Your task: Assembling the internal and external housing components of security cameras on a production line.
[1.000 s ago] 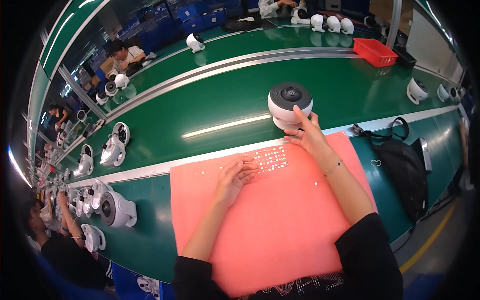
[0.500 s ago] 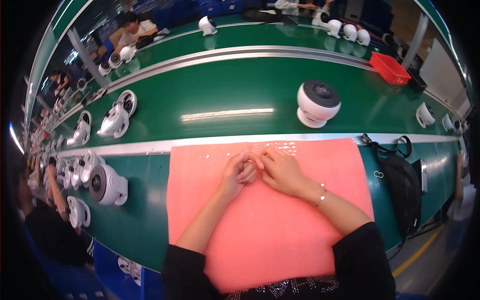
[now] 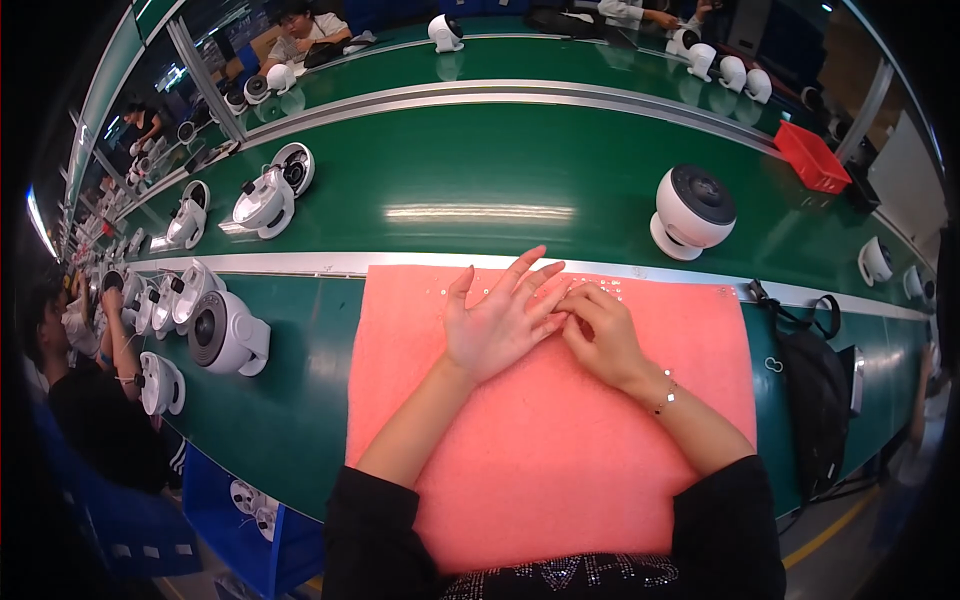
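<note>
Both hands meet on the pink foam mat (image 3: 540,470): left hand (image 3: 497,322) lies flat, palm up and fingers spread, while right hand (image 3: 600,335) curls, fingertips pinching at tiny screws (image 3: 610,288) scattered just beyond. Whether a screw is gripped cannot be told. Nearby, a white round camera (image 3: 690,210) stands on the green belt (image 3: 480,180).

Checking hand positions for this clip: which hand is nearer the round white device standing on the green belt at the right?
Right. The right hand lies on the pink mat just below-left of the white device; the left hand lies farther left.

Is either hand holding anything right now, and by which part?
Cannot be told. The right hand pinches at the left hand over tiny screws on the pink mat.
</note>
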Action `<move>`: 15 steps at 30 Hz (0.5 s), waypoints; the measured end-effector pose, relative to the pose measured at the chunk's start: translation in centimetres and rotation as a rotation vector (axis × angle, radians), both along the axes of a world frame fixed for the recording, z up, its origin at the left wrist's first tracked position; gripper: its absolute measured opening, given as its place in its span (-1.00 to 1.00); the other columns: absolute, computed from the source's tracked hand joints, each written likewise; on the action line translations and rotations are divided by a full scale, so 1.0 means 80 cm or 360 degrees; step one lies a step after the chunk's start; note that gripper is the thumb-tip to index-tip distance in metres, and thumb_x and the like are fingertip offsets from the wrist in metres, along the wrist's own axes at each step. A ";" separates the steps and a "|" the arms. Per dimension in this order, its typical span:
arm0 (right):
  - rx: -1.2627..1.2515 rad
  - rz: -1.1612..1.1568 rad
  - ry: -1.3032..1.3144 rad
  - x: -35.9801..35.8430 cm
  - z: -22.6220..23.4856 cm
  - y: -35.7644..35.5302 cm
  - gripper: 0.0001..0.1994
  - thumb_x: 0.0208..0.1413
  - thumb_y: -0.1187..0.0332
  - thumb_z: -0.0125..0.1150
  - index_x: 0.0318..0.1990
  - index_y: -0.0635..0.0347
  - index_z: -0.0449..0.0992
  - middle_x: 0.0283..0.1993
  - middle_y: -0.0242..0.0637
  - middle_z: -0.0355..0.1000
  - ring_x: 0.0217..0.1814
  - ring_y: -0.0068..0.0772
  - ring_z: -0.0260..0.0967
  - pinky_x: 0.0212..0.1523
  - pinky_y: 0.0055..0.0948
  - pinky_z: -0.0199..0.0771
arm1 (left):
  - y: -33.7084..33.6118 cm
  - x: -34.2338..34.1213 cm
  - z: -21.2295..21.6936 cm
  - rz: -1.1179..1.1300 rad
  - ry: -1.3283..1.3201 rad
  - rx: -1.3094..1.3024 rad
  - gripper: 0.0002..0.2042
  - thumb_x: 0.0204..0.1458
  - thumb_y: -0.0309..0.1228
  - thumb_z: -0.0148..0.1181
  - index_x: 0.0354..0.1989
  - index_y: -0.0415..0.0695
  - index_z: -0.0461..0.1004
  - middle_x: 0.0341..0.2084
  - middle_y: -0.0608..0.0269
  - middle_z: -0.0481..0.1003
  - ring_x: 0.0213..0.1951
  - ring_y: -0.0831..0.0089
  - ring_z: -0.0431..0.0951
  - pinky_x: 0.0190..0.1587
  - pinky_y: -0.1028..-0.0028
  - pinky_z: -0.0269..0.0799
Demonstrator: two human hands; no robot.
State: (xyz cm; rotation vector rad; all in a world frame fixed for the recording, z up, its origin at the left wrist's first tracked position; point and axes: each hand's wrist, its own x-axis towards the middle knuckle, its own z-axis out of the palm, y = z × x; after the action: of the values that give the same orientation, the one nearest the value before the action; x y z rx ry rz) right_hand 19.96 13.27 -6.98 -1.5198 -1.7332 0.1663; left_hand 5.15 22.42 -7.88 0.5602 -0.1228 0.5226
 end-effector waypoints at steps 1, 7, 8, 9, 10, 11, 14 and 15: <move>0.0063 -0.0025 0.0296 -0.004 0.001 -0.001 -0.85 -0.22 0.54 0.14 -0.39 0.20 0.47 -0.39 -0.25 0.34 -0.34 -0.21 0.33 -0.30 -0.32 0.37 | 0.001 -0.001 0.001 -0.0012 0.0025 0.0056 -0.14 -0.03 0.30 -0.35 0.33 -0.08 -0.19 0.31 0.17 -0.14 0.34 0.27 -0.16 0.26 0.22 -0.13; 0.0506 0.0184 -0.0382 -0.031 0.011 -0.008 -0.59 -0.25 0.50 0.21 -0.11 0.13 0.47 -0.15 -0.22 0.31 -0.18 -0.24 0.28 -0.11 -0.29 0.30 | 0.001 -0.006 -0.005 -0.0228 0.0020 0.0117 -0.09 -0.05 0.36 -0.41 0.34 -0.09 -0.27 0.34 0.21 -0.25 0.35 0.28 -0.21 0.30 0.17 -0.24; 0.0405 0.0333 -0.0397 -0.035 0.005 -0.009 -0.43 -0.26 0.45 0.25 0.07 -0.02 0.39 0.03 -0.19 0.18 -0.01 -0.15 0.15 0.00 -0.17 0.20 | -0.001 -0.006 -0.004 -0.0200 0.0083 0.0149 -0.08 -0.05 0.37 -0.43 0.34 -0.10 -0.27 0.35 0.21 -0.26 0.35 0.26 -0.21 0.31 0.18 -0.25; 0.0404 0.0333 -0.0402 -0.041 0.005 -0.013 -0.43 -0.26 0.45 0.25 0.07 -0.02 0.39 0.03 -0.19 0.18 -0.01 -0.15 0.15 0.00 -0.17 0.20 | -0.002 -0.006 -0.004 -0.0201 0.0077 0.0149 -0.08 -0.05 0.37 -0.43 0.34 -0.10 -0.27 0.35 0.21 -0.26 0.35 0.26 -0.21 0.31 0.18 -0.25; 0.0304 0.0344 -0.0537 -0.048 0.005 -0.016 -0.41 -0.27 0.43 0.26 0.08 -0.07 0.40 0.06 -0.18 0.13 0.01 -0.12 0.10 0.00 -0.18 0.21 | -0.004 -0.005 -0.004 -0.0187 0.0103 0.0149 -0.08 -0.05 0.37 -0.43 0.34 -0.09 -0.26 0.35 0.20 -0.26 0.34 0.24 -0.19 0.31 0.18 -0.23; 0.0204 0.0360 -0.0667 -0.053 0.005 -0.018 -0.39 -0.29 0.40 0.28 0.08 -0.12 0.40 0.09 -0.16 0.09 0.03 -0.08 0.04 0.00 -0.20 0.21 | -0.005 -0.006 -0.004 -0.0167 0.0131 0.0148 -0.08 -0.06 0.37 -0.42 0.34 -0.09 -0.25 0.35 0.19 -0.27 0.34 0.22 -0.18 0.31 0.18 -0.21; 0.0136 0.0292 -0.0741 -0.047 -0.004 -0.015 -0.38 -0.27 0.37 0.28 0.11 -0.20 0.37 0.15 -0.16 0.02 0.04 -0.04 -0.03 0.03 -0.15 0.16 | -0.004 -0.004 -0.008 -0.0147 0.0129 0.0068 -0.14 -0.01 0.31 -0.40 0.34 -0.08 -0.20 0.33 0.03 -0.20 0.32 0.15 -0.12 0.29 0.18 -0.12; 0.0178 0.0237 -0.0771 -0.047 -0.004 -0.015 -0.37 -0.27 0.38 0.27 0.12 -0.19 0.37 0.15 -0.16 0.03 0.03 -0.04 -0.03 0.04 -0.14 0.15 | -0.002 -0.003 -0.011 -0.0139 0.0128 0.0065 -0.14 -0.01 0.31 -0.40 0.34 -0.08 -0.20 0.33 0.03 -0.20 0.32 0.15 -0.12 0.29 0.18 -0.12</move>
State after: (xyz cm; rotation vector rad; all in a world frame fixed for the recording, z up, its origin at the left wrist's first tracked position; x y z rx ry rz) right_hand 16.16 12.10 -7.31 -1.4255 -2.1949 -0.2409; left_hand 4.89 22.29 -8.74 0.6123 -0.0814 0.4132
